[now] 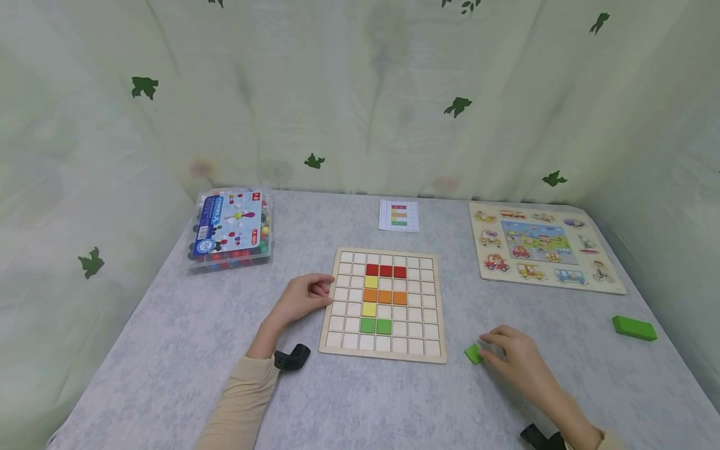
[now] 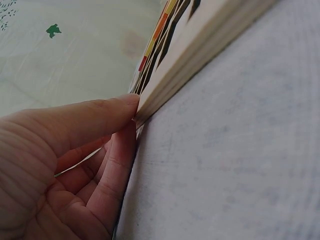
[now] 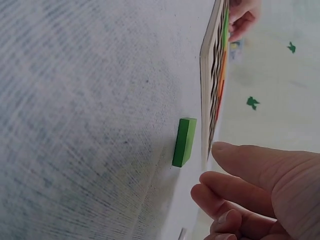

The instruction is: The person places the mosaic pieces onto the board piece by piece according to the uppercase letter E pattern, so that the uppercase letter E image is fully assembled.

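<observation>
A wooden grid board [image 1: 425, 356] lies mid-table, with red, yellow, orange and green square tiles in some of its white cells. At its left edge, my left hand [image 1: 304, 297] holds the board between thumb and fingers; the left wrist view shows the thumb [image 2: 117, 102] against the wooden rim. Right of the board, a loose green tile [image 1: 472, 354] lies on the table. My right hand [image 1: 517, 359] hovers beside it, thumb and fingertips parted, holding nothing. In the right wrist view, the green tile [image 3: 184, 142] sits beyond the fingertips.
Behind the board lies a small pattern card [image 1: 399, 216]. A clear plastic box of colored pieces [image 1: 230, 228] stands at the back left. A wooden vehicle puzzle [image 1: 548, 247] lies at the back right, with a green block [image 1: 634, 328] in front of it.
</observation>
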### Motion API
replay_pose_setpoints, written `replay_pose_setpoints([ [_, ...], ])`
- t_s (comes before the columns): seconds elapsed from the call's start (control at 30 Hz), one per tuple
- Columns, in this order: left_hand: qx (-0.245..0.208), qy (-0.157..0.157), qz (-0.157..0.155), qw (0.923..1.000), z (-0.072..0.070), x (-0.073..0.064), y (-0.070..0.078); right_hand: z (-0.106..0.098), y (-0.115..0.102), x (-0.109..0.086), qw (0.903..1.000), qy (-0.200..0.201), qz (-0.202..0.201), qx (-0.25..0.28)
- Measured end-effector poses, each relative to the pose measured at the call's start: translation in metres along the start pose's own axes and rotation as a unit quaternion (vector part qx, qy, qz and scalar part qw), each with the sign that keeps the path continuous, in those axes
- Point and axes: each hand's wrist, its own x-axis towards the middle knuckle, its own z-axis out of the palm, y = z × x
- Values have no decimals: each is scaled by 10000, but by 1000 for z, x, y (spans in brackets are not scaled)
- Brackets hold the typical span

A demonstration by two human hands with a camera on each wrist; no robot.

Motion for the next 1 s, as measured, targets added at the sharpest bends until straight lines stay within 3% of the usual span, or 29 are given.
replay_pose_setpoints([
  [0.43, 35, 25, -55, 10000, 0, -1, 1, 6, -3, -1, 9984, -427, 344, -126],
  [0.73, -14, -36, -125, 9999, 1, -3, 0, 9, -12, 5, 9974, -642, 299, -104],
  [1.0, -4, -17, -145, 9999, 0, -1, 1, 4, -22, 21, 9992, -385, -71, -112],
])
